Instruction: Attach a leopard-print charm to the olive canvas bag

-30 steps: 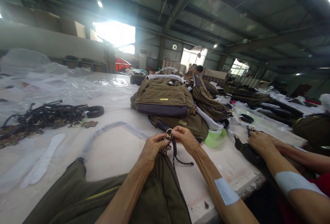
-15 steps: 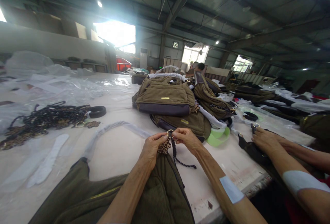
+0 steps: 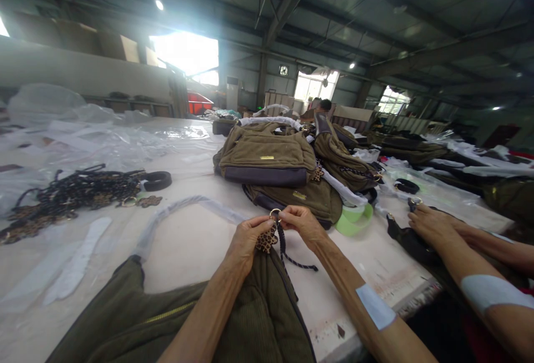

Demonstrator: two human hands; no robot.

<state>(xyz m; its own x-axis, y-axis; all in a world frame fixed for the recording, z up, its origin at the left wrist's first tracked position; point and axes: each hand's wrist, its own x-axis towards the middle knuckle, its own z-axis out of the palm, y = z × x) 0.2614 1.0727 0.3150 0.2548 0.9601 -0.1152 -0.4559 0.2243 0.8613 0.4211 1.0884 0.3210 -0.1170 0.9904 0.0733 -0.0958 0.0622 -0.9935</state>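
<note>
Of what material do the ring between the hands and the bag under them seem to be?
Gold-coloured ring: probably polished metal; it is thin and shiny.
Olive-green bag: apparently matte corduroy; fine ribs show.

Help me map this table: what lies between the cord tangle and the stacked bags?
A black roll beside the cord tangle, then pale tabletop up to the stacked bags (head view).

Hazy glare spills from the far-left window [image 3: 186, 54] into a dim hall; wide-angle stretching bends the blurry edges.
</note>
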